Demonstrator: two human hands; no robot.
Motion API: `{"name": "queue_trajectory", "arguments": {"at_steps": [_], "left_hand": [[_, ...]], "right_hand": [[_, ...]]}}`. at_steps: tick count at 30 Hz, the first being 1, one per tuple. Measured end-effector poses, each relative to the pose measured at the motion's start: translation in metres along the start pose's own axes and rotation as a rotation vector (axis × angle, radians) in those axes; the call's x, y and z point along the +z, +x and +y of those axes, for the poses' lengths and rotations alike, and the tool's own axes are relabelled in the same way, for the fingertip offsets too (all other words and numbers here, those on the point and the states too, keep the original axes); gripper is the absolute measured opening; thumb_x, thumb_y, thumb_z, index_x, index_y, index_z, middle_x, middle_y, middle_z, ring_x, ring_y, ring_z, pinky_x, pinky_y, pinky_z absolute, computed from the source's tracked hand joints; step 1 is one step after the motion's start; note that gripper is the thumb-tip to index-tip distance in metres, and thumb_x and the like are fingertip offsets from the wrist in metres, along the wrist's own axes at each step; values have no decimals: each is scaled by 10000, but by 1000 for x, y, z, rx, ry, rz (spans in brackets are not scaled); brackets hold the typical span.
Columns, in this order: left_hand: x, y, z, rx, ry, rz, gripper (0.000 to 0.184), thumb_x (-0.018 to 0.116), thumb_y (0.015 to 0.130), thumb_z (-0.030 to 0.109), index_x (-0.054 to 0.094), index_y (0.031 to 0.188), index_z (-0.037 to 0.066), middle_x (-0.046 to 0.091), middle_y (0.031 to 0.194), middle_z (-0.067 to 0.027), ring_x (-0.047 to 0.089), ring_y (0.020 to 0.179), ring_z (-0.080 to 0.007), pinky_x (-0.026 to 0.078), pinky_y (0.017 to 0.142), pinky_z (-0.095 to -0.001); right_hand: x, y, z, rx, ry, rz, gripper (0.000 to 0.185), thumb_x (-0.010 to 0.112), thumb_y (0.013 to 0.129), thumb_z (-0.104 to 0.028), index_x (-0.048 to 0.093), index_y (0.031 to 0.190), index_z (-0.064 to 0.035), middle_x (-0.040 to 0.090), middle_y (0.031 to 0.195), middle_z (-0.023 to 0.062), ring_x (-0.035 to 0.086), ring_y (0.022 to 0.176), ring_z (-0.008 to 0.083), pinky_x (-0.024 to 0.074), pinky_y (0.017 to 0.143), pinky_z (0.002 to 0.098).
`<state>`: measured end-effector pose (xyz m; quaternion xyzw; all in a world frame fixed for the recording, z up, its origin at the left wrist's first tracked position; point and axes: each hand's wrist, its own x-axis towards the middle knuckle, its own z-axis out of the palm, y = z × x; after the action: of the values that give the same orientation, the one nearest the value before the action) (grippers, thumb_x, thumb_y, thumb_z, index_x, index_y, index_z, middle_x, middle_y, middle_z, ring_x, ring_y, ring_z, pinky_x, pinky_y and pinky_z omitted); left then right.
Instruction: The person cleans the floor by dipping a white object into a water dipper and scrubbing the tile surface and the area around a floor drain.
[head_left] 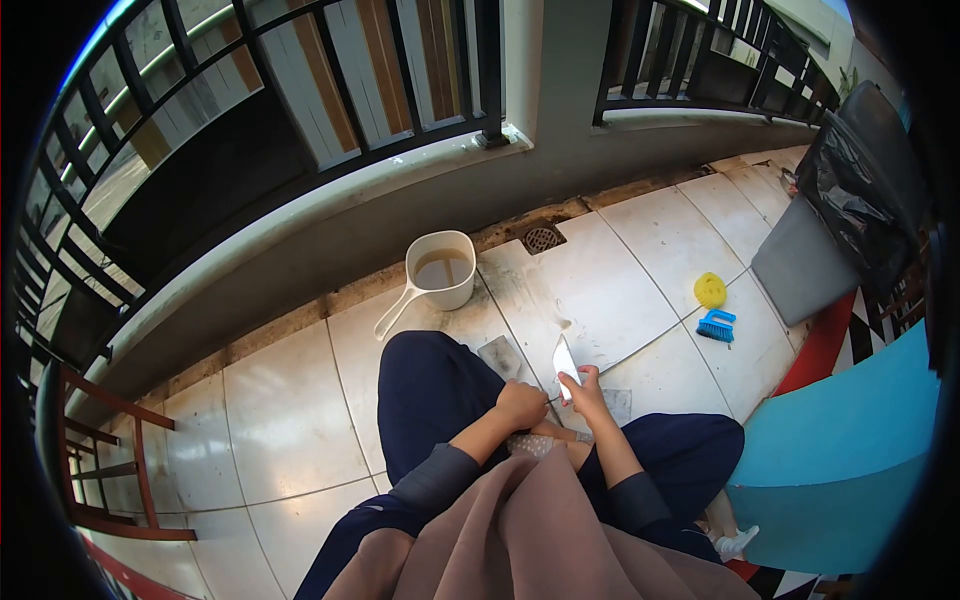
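Note:
In the head view, my right hand [590,391] is closed round a white, narrow, pointed object [565,362], its tip toward the tiled floor. I cannot tell its exact kind. My left hand [522,405] is curled beside my knee, its fingers folded; anything inside is hidden. Just ahead of it lies a flat grey piece [499,356] on the tiles, and a second grey patch [617,404] shows beside my right wrist. Beyond my knee stands a white dipper [455,297] with brownish water, its handle toward me.
A floor drain [543,239] lies near the low wall. To the right are a yellow sponge [710,290], a blue scrubbing brush [716,325] and a grey bin [805,262] with a black bag. A brown wooden rack [140,470] stands left; a blue surface [840,450] is right.

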<state>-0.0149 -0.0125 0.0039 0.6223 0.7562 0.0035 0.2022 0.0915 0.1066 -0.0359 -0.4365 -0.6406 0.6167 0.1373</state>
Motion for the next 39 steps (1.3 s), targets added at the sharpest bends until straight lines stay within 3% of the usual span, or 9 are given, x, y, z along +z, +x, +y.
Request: {"name": "queue_trajectory", "arguments": {"at_steps": [4,7,10,13,16,22,34,39], "left_hand": [[-1,-1,1,-1,2,2,271,508,809,328,656,849,105,656,813,-78,626,791,-240,417,728,-388],[1,-1,0,9,5,25,266,508,815,326,651,860,107,654,818,-76,624,797,-239,416,728,-388],[1,0,0,7,11,21,262,507,817,326,648,867,111,653,820,-76,624,795,-239,415,728,-388],[-1,-1,1,6,5,18,257,507,817,322,649,864,113,653,825,-76,623,799,-238,415,731,-390],[0,-1,0,9,-7,23,261,506,817,320,648,867,107,653,824,-76,622,800,-238,415,733,-390],[1,1,-1,10,-3,15,273,497,818,322,646,866,99,652,822,-84,621,797,-240,415,725,-390],[0,10,-2,-8,-51,-106,301,498,808,328,663,852,79,651,839,-122,627,802,-266,460,705,-385],[1,16,-2,-14,-138,-55,319,502,796,327,665,794,53,644,796,-141,625,752,-303,488,671,-399]], "right_hand": [[-5,-1,-3,5,-116,24,562,639,764,-335,294,1116,-62,594,741,115,543,485,152,341,370,236],[-13,1,-1,-68,-113,25,596,663,725,-286,302,1126,-33,556,941,264,614,710,288,497,503,341],[-23,4,1,-134,-522,100,559,634,727,-288,327,1146,-80,562,997,266,604,804,371,498,606,429],[-24,-8,-14,-147,-749,195,550,644,716,-298,353,1141,-103,590,914,220,596,834,360,474,659,444],[-24,-16,-27,-165,-930,231,542,640,713,-307,388,1154,-119,579,952,176,588,821,369,470,681,462],[-23,-17,-31,-266,-1053,241,447,627,724,-305,465,1080,-90,536,943,143,589,796,356,481,651,465],[-30,18,-38,-287,-945,231,514,645,732,-278,438,1142,-46,531,931,208,572,832,377,479,688,444],[-25,55,-54,-282,-1024,215,450,614,767,-324,444,1079,-48,566,854,220,591,773,381,488,668,441]]}}
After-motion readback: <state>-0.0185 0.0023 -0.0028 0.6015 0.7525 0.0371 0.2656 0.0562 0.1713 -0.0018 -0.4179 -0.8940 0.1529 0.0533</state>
